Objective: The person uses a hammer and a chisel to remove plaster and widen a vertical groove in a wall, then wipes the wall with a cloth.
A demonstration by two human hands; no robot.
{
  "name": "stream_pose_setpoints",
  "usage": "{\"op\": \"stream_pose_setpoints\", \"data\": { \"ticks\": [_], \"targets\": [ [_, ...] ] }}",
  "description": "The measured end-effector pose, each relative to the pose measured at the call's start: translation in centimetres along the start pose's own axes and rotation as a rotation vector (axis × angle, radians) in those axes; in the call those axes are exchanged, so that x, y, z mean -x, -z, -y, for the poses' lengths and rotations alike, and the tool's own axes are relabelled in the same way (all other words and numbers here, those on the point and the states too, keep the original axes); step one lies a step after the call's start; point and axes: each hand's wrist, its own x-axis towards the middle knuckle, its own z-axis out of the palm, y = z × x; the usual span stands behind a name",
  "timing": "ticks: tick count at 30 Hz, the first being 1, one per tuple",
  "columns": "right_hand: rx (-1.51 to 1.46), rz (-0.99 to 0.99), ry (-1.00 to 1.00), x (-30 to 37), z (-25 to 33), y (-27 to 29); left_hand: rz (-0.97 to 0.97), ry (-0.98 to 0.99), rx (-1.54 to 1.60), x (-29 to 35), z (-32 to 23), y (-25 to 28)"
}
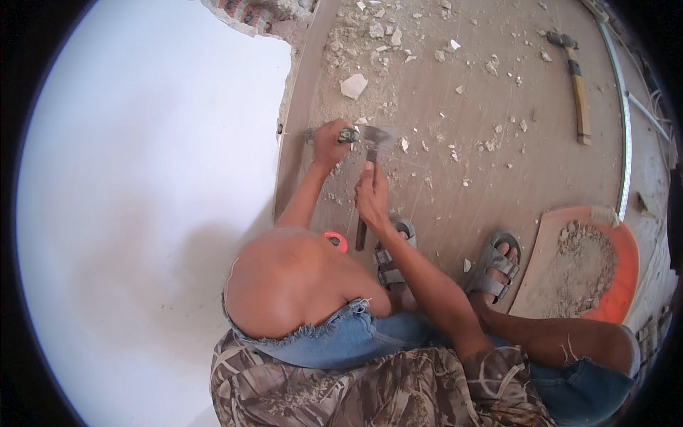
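Note:
Close to the foot of the white wall, my left hand is wrapped round a chisel. Its green-and-dark butt end points right, and its other end reaches to the dusty strip along the wall base. My right hand grips the dark handle of a hammer. The hammer's head is slightly blurred, level with the chisel's butt and just right of it; whether they touch I cannot tell. Broken white chips lie around both hands, with a larger pale piece beyond them.
A second hammer with a wooden handle rests at the far right. Nearby runs a long pale straight strip. An orange scoop-like container holds grey rubble by my sandalled foot. A red ring-shaped thing shows beside my knee. Exposed brick shows at the wall's far end.

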Motion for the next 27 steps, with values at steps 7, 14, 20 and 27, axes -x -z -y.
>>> {"op": "stream_pose_setpoints", "data": {
  "ticks": [7,14,20,27],
  "targets": [
    [0.089,-0.058,0.155,-0.3,-1.0,-1.1,0.018,-0.043,0.031,0.0,-0.5,1.1],
    [0.014,-0.016,0.062,0.0,-0.4,-0.9,-0.020,-0.037,0.039,0.4,0.6,0.6],
    [0.175,-0.037,0.167,0.7,-0.8,-0.8,-0.037,-0.011,0.026,0.6,-0.1,0.7],
    [0.171,-0.052,0.152,-1.2,-2.5,-0.6,-0.056,-0.026,0.047,0.6,0.5,0.8]
  ]
}}
